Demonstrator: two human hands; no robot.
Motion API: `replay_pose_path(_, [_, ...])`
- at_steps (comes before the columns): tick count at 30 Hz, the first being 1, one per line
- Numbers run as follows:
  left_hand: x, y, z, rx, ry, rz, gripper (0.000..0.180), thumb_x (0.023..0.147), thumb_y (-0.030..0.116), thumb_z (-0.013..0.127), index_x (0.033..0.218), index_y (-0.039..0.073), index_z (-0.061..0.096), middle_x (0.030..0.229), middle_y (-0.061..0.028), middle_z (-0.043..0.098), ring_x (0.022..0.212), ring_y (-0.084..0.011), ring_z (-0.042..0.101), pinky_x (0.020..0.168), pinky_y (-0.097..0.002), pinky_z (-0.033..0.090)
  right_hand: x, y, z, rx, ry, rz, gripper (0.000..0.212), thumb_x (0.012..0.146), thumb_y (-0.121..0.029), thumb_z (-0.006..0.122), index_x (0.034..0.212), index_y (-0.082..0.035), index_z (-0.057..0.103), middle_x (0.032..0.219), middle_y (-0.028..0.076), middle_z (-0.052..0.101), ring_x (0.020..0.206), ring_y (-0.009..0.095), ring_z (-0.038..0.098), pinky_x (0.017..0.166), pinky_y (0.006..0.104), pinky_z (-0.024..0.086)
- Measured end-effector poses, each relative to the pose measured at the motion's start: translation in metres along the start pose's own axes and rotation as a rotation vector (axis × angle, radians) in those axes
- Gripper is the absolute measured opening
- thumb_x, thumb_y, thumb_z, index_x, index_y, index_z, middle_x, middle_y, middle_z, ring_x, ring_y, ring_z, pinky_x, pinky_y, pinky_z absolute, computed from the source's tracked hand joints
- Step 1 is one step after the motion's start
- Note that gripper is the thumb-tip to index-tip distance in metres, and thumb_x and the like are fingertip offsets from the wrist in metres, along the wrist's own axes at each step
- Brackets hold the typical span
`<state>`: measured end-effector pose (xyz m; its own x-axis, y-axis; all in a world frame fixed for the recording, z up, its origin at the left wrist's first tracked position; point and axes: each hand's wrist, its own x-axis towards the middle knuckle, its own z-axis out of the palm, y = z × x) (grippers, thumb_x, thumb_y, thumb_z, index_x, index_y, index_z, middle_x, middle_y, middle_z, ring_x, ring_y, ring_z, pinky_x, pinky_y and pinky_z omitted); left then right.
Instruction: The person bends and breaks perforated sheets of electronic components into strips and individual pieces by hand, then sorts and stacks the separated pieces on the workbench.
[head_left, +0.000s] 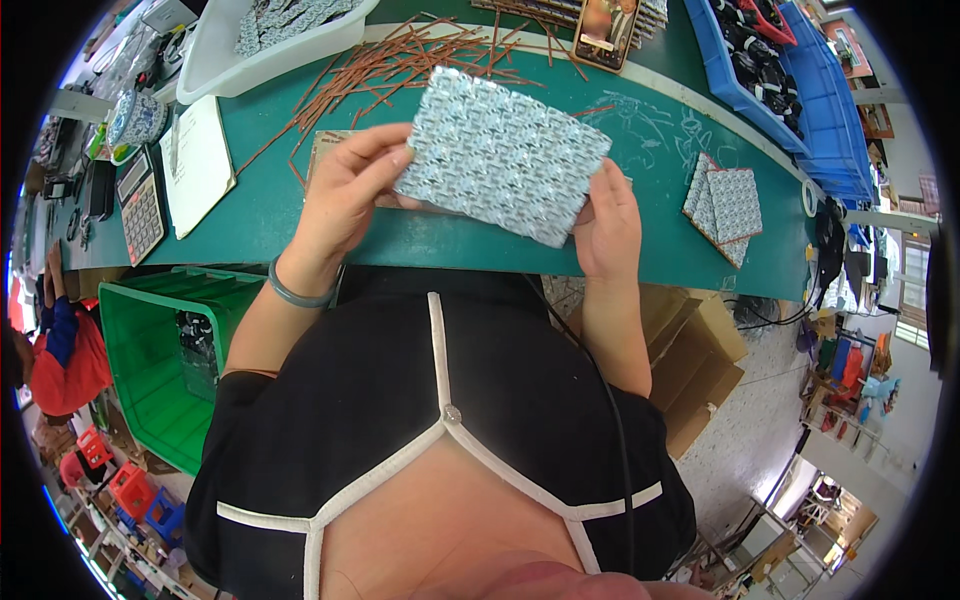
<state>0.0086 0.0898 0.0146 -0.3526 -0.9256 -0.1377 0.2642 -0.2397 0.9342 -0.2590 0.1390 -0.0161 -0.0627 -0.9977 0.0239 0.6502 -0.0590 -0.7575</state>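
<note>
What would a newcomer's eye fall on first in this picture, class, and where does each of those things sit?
First comes the silvery patterned sheet, held up over the green table between the left hand and the right hand. Behind it, a loose scatter of thin brown sticks spreads across the table. To the right lies a small stack of similar sheets, and a green crate stands below the table's left edge.

One head cam, fisheye, looks steeply down, close over green table (640, 250); only view.
</note>
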Motion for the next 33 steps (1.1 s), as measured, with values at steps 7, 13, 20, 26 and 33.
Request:
replay_pose_path(7, [-0.002, 0.020, 0.031, 1.164, -0.226, 1.201, 0.044, 0.069, 0.010, 0.070, 0.112, 0.008, 0.064, 0.091, -0.0063, 0.060, 0.081, -0.0232, 0.062, 0.068, -0.0336, 0.051, 0.006, 0.020, 0.054, -0.213, -0.144, -0.184, 0.067, 0.091, -0.032, 0.059, 0.141, 0.001, 0.027, 0.134, 0.013, 0.045, 0.118, 0.021, 0.049, 0.101, 0.0350, 0.036])
replay_pose_path(13, [-0.008, 0.009, 0.021, 0.876, -0.054, 1.052, 0.024, 0.075, 0.006, 0.071, 0.099, 0.007, 0.067, 0.083, -0.0066, 0.063, 0.077, -0.0223, 0.059, 0.067, -0.0334, 0.047, 0.020, 0.018, 0.047, -0.037, 0.112, -0.025, 0.034, 0.098, -0.011, 0.042, 0.129, 0.004, 0.042, 0.124, 0.013, 0.054, 0.112, 0.019, 0.053, 0.097, 0.0342, 0.042])
replay_pose_path(20, [0.000, 0.007, -0.021, -0.096, 0.119, 0.152, 0.034, 0.102, 0.031, 0.034, 0.105, 0.003, 0.054, 0.092, -0.0039, 0.061, 0.081, -0.0108, 0.055, 0.073, -0.0258, 0.046, 0.017, 0.021, 0.044, -0.136, 0.204, -0.085, 0.034, 0.098, -0.010, 0.041, 0.126, 0.009, 0.043, 0.120, 0.016, 0.056, 0.105, 0.020, 0.057, 0.094, 0.0347, 0.045])
replay_pose_path(26, [-0.001, -0.025, 0.003, 0.000, 0.111, 0.112, 0.043, 0.101, 0.038, 0.040, 0.118, 0.000, 0.052, 0.108, -0.0043, 0.058, 0.100, -0.0108, 0.052, 0.091, -0.0260, 0.041, 0.011, 0.021, 0.054, -0.118, -0.006, 0.029, 0.036, 0.098, -0.011, 0.043, 0.130, 0.004, 0.042, 0.121, 0.014, 0.056, 0.106, 0.020, 0.057, 0.093, 0.0343, 0.046])
replay_pose_path(33, [0.007, -0.026, -0.009, -0.878, -0.518, -0.070, 0.038, 0.100, 0.044, 0.035, 0.084, 0.011, 0.046, 0.068, -0.0029, 0.050, 0.052, -0.0150, 0.051, 0.048, -0.0277, 0.042, 0.008, 0.030, 0.055, 0.003, -0.007, 0.171, 0.041, 0.095, -0.012, 0.052, 0.132, 0.000, 0.040, 0.126, 0.012, 0.054, 0.113, 0.021, 0.053, 0.097, 0.0352, 0.043])
